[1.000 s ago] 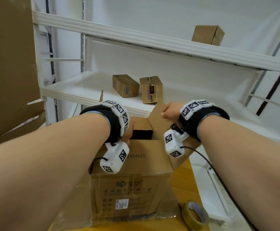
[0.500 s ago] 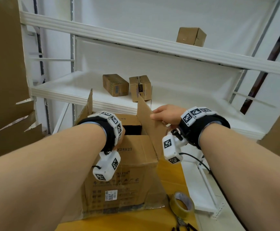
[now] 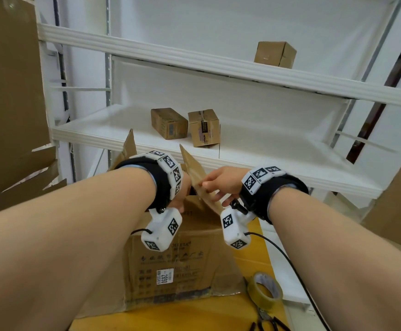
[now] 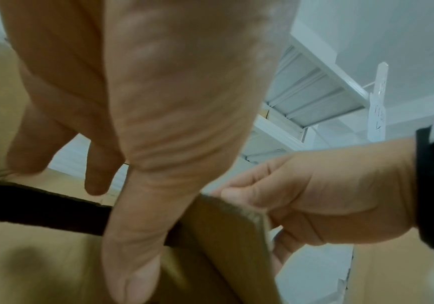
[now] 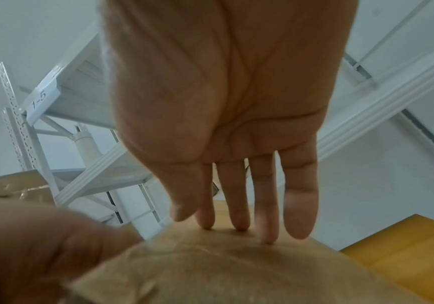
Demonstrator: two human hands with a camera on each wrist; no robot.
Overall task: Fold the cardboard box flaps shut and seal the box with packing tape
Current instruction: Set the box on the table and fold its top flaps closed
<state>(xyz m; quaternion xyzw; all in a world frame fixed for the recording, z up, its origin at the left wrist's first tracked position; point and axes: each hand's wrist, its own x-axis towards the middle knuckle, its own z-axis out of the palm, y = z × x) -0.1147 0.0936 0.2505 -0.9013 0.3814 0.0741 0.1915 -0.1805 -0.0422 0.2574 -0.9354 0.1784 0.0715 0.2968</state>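
While box [image 3: 170,256] sits on yellow table [image 3: 194,318], right flap [image 3: 195,174] tilted up, pinched at edge by right hand [image 3: 221,185], thumb over, fingers [image 5: 265,205] under. Left hand [image 3: 182,194] fingers straight, resting on near flap [image 4: 28,257]. Tape [image 3: 265,291] beside box, right; scissors [image 3: 265,320] near it.

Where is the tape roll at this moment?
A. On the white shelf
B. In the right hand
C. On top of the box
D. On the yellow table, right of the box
D: the tape roll lies on the yellow table, right of the box; the right hand grips a flap instead.
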